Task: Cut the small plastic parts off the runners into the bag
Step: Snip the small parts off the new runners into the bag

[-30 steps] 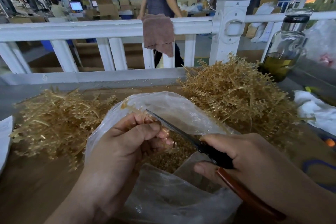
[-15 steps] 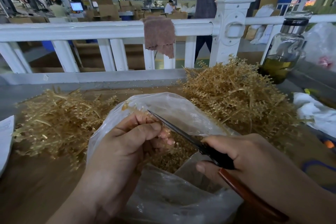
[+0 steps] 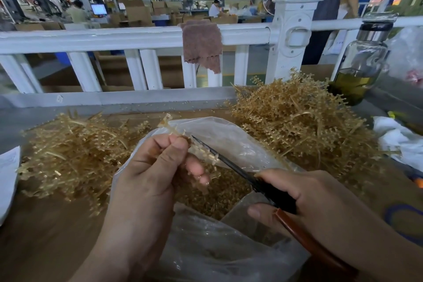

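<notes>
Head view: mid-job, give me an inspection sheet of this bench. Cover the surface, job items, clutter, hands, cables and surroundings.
Surface: brown bench top, scattered with small bits near the rail.
Job's things: clear bag open, with cut parts inside; runner held over its mouth; scissors with blades at the runner; left pile and right pile of runners flank the bag.
Clutter: glass bottle partly full of olive liquid, far right; white sheet at the left edge.
Grippers: left hand pinches the runner; right hand grips the scissors.
Cables: nothing seen.
Surroundings: white railing with a brown cloth draped over it; workshop with boxes and people beyond.
</notes>
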